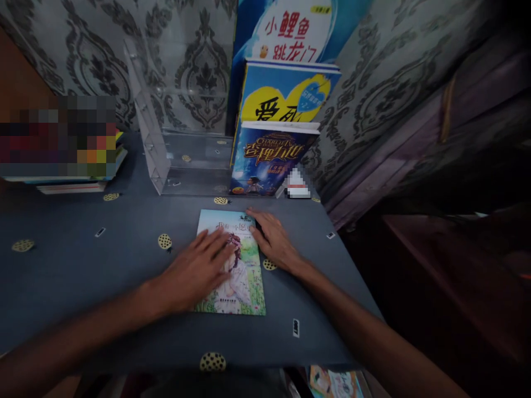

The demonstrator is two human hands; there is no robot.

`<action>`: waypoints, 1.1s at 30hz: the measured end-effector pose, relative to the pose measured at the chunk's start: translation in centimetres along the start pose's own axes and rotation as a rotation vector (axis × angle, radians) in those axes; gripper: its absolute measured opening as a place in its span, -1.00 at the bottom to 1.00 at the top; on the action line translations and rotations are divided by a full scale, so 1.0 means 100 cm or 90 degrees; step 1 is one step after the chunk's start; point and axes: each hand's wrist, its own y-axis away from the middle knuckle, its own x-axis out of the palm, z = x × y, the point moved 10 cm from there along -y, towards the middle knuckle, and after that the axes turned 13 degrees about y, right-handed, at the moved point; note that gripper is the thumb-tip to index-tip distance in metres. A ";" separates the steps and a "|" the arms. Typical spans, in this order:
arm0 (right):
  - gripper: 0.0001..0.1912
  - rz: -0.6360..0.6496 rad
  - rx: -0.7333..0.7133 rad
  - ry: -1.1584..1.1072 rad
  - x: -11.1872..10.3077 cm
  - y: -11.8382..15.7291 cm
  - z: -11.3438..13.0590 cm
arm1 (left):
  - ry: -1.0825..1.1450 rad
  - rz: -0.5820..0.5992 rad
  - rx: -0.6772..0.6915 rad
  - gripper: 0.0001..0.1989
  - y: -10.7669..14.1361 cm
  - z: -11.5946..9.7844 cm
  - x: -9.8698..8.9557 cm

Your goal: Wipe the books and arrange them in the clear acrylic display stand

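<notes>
A thin picture-covered book lies flat on the table in front of me, its cover showing a figure in a pale dress on green grass. Across its left side and middle rests my left hand, fingers stretched out over the cover. My right hand is at the book's upper right edge, its fingers extended and touching the corner. Behind the book stands a clear stepped rack. Its right side holds a dark blue book, a yellow and blue book and a tall blue book, one behind another.
A grey-blue cloth with pineapple prints covers the table. Several stacked books, partly blurred out, lie at the back left. A small blurred white object stands beside the rack. Patterned wall and a purple curtain close off the back and right.
</notes>
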 end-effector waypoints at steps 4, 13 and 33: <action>-0.56 -0.024 -0.008 -0.021 -0.003 -0.001 -0.003 | 0.054 0.070 0.115 -0.39 0.004 -0.058 0.020; -0.64 -0.050 0.011 0.061 -0.025 0.028 0.000 | 0.053 0.010 0.131 -0.74 0.018 -0.058 -0.002; -0.49 0.125 -0.150 0.059 0.038 -0.030 0.071 | -0.051 -0.098 -0.091 -0.60 0.008 0.040 -0.022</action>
